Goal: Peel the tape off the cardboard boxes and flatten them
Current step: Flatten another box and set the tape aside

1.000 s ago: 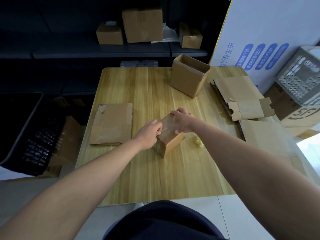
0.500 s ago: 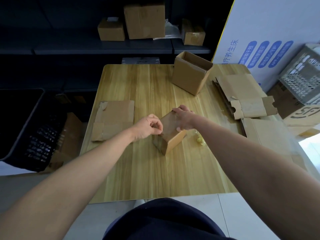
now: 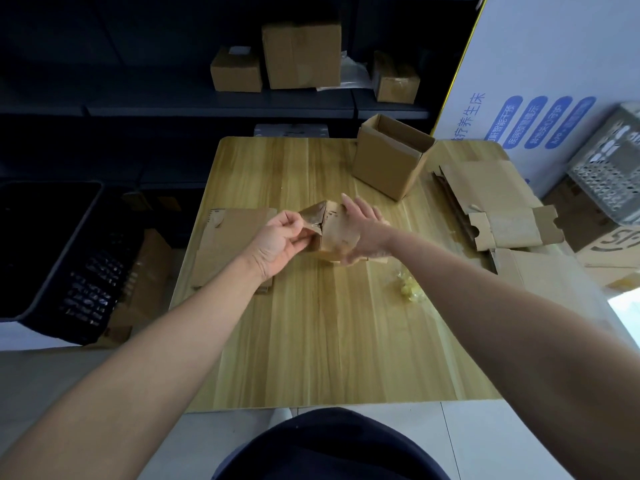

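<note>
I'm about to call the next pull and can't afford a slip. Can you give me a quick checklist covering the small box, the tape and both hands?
1. Left hand pinches the tape: ok.
2. Right hand braces the small cardboard box, fingers straight: ok.
3. Tape fully off the box: not ok, it looks attached near the top edge.
4. Tape on the box's underside: cannot tell, hidden.
5. Bare wooden table below the box for flattening: ok.
</note>
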`<state>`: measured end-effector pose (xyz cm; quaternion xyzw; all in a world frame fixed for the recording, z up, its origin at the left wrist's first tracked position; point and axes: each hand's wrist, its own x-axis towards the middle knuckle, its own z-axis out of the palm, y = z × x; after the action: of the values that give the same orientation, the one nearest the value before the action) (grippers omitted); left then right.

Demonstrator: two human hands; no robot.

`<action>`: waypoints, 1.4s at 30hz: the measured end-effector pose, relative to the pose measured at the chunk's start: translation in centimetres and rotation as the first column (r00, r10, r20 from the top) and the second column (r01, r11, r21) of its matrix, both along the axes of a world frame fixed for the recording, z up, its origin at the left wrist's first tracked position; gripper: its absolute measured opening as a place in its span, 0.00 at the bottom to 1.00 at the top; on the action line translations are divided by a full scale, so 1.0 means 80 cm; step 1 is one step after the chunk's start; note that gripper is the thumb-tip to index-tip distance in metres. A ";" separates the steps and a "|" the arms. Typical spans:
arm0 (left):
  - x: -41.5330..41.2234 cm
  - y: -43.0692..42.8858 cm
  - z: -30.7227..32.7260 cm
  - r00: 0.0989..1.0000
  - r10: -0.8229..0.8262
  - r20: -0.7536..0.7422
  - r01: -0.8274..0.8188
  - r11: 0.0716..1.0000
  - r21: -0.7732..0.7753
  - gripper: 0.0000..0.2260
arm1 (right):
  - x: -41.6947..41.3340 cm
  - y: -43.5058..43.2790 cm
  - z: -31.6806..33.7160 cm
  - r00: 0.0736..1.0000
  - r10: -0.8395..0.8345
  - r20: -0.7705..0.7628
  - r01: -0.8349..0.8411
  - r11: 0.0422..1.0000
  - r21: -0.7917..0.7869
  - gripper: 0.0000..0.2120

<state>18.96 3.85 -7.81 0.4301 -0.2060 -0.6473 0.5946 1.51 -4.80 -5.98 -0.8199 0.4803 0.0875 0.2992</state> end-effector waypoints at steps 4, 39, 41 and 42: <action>-0.015 -0.009 0.013 0.998 -0.011 0.065 0.008 0.999 0.040 0.10 | 0.019 0.012 -0.013 0.992 -0.031 0.126 0.032 1.000 0.000 0.68; -0.027 -0.007 -0.047 0.066 -0.319 0.946 -0.033 0.946 0.321 0.14 | 0.007 0.037 -0.089 0.949 0.080 -0.304 -0.190 0.916 -0.353 0.62; -0.027 -0.010 -0.044 0.106 -0.289 0.951 -0.055 0.954 0.296 0.15 | 0.010 0.041 -0.089 0.953 0.054 -0.298 -0.184 0.885 -0.428 0.61; -0.026 -0.013 -0.042 0.118 -0.267 0.956 -0.069 0.959 0.276 0.15 | 0.012 0.042 -0.089 0.956 0.044 -0.290 -0.178 0.874 -0.452 0.61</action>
<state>16.84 2.83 -11.17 0.8062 -0.4912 -0.2590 0.2040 2.44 -1.47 -13.14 -0.8745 0.4751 0.0959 0.0157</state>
